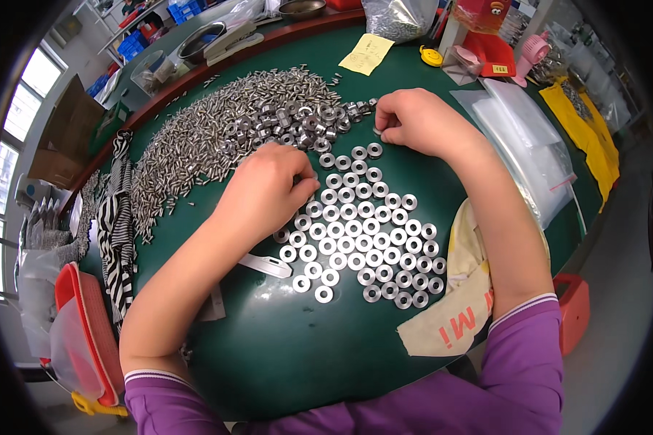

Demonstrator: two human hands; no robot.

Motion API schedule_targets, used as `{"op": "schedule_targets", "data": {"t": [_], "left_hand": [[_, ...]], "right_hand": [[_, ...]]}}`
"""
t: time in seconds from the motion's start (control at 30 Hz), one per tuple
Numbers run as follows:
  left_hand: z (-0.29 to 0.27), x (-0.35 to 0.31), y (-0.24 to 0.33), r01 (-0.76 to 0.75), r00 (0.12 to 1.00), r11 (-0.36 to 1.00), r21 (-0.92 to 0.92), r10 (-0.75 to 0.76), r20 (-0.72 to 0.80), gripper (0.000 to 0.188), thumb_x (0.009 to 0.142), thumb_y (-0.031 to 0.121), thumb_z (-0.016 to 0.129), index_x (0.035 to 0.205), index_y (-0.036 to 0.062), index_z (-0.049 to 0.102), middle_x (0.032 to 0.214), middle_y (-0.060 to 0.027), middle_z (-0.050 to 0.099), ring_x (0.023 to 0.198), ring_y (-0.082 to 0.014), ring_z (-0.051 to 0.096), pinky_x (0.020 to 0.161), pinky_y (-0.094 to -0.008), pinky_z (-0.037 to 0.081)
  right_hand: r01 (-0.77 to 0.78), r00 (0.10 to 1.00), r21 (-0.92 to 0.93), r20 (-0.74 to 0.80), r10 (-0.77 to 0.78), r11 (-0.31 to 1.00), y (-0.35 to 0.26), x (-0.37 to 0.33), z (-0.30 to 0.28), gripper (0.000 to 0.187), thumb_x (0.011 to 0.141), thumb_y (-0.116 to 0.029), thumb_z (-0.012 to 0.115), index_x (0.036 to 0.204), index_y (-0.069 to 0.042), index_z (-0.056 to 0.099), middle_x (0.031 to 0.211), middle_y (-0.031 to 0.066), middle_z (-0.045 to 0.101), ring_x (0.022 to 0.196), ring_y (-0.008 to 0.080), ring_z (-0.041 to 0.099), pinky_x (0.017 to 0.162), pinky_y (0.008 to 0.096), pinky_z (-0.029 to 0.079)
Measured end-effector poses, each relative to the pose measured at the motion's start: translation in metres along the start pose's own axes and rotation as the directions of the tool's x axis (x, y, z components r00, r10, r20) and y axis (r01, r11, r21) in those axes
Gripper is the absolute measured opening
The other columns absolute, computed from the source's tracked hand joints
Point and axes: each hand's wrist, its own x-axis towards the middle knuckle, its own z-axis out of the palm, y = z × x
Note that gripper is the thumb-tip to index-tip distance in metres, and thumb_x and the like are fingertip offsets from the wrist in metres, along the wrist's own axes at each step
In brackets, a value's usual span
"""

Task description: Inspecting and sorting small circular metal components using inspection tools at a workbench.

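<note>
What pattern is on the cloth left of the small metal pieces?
The cloth has black and white stripes; the head view shows it best.

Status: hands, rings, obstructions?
Left hand by ring heap, grip unclear. Right hand beyond flat rings, grip unclear. Rings closely grouped on green tabletop. White object at their left edge, not plainly blocking.

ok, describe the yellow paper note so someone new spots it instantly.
Start at the big green table and look past the person's right hand toward the far side. There, in front of a clear bag of metal parts, lies the yellow paper note. It is a flat, four-sided sheet, unlike the round yellow smiley disc to its right.
</note>
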Motion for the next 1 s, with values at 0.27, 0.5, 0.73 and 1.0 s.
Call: {"op": "schedule_targets", "data": {"t": [0.27,0.5,0.73,1.0], "left_hand": [[-0.009,0.009,0.009,0.152,0.984,0.988,-0.004,-0.151,0.097,0.021,0.075,0.008,0.069,0.091,0.002,0.059,0.086,-0.0138,0.064,0.083,-0.0319,0.063,0.074,-0.0407,0.05],[-0.039,-0.045,0.021,0.056,0.99,0.992,-0.114,-0.07,-0.12,0.059,0.076,-0.003,0.064,0.13,0.0048,0.041,0.101,-0.011,0.063,0.093,-0.0275,0.064,0.082,-0.0362,0.051],[-0.071,-0.126,0.04,0.198,0.958,0.969,-0.147,-0.223,-0.18,0.072,0.075,-0.007,0.064,0.14,0.0042,0.033,0.102,-0.0087,0.061,0.093,-0.018,0.057,0.087,-0.0306,0.045],[-0.1,-0.246,0.024,0.532,0.767,0.84,-0.111,-0.533,-0.357,0.07,0.076,-0.006,0.063,0.14,0.0051,0.036,0.101,-0.0075,0.062,0.089,-0.0171,0.059,0.085,-0.0295,0.048]], "right_hand": [[0.081,0.997,0.125,-0.006,-0.081,0.989,0.002,0.003,0.007,0.023,0.074,-0.007,0.072,0.094,-0.005,0.061,0.087,0.0086,0.066,0.083,0.0237,0.063,0.074,0.0341,0.051],[0.186,0.981,0.072,-0.077,-0.18,0.98,0.004,0.001,0.012,0.028,0.073,-0.001,0.069,0.1,-0.003,0.061,0.092,0.0103,0.062,0.084,0.0236,0.062,0.077,0.034,0.051],[0.166,0.985,0.097,-0.071,-0.159,0.981,0.013,-0.003,0.012,0.019,0.076,-0.008,0.069,0.093,0.0,0.065,0.083,0.0119,0.065,0.077,0.0234,0.063,0.072,0.0339,0.051],[0.242,0.957,-0.035,-0.154,-0.244,0.97,0.016,0.003,0.02,0.022,0.087,-0.013,0.06,0.102,-0.001,0.068,0.092,0.0152,0.065,0.083,0.029,0.063,0.075,0.0374,0.049]]}}
